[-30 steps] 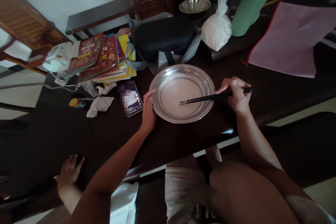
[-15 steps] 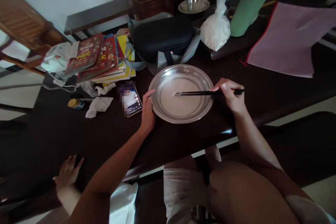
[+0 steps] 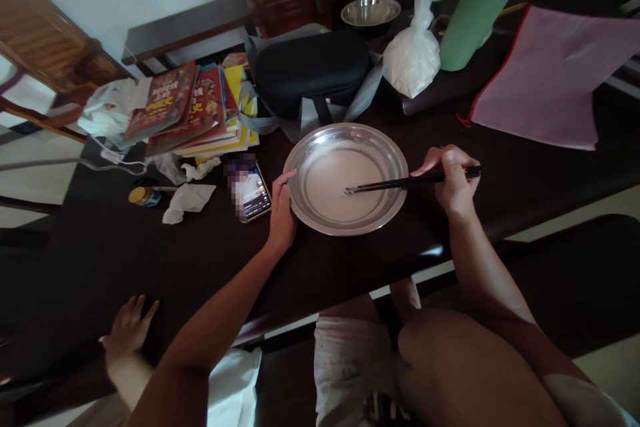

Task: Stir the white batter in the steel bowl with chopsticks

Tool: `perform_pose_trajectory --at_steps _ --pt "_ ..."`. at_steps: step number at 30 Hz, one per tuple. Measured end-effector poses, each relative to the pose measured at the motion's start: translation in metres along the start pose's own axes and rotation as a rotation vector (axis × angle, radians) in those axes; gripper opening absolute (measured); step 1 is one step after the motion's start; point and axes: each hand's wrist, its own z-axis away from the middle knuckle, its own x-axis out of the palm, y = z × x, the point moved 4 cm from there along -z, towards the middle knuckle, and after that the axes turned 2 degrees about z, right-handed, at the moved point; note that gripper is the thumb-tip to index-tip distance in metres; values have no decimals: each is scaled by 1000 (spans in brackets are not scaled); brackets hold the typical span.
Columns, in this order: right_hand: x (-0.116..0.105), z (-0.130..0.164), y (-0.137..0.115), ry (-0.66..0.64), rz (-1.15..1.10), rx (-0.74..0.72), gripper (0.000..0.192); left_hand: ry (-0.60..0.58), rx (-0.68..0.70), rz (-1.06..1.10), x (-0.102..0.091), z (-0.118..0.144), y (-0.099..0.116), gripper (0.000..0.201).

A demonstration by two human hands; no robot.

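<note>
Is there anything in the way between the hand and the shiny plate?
No. The left hand already touches the metal plate at its rim. The right hand holds black chopsticks whose tips reach the whitish liquid in it.

Silver dish (image 3: 385,147) – whitish liquid; black chopsticks (image 3: 395,183); pink folder (image 3: 555,73).

Home dining room: dark wooden table (image 3: 150,247); behind it, wooden chairs (image 3: 45,53). On it, children's books (image 3: 185,107), phone (image 3: 253,192), steel bowl (image 3: 371,11), tissues (image 3: 187,200).
</note>
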Motion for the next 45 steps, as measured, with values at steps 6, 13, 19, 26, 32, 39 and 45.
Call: perform_pose_trajectory --at_steps 6,13,19,26,32,39,45 --pt "7 1 2 -219 106 6 36 -16 39 -40 0 0 0 44" --pt "2 2 4 -83 69 30 43 -21 40 -51 -1 0 2 48" --pt "3 1 1 -105 111 -8 38 -14 32 -31 -1 0 1 53" --pt "8 1 -1 -216 84 22 39 -18 57 -73 0 0 5 50" --pt "0 0 1 -29 74 0 43 -4 24 -48 0 0 4 47" --pt "7 2 2 -205 133 -7 34 -3 31 -43 -1 0 1 47" --pt "2 1 1 -69 67 22 47 -13 45 -61 -1 0 0 47"
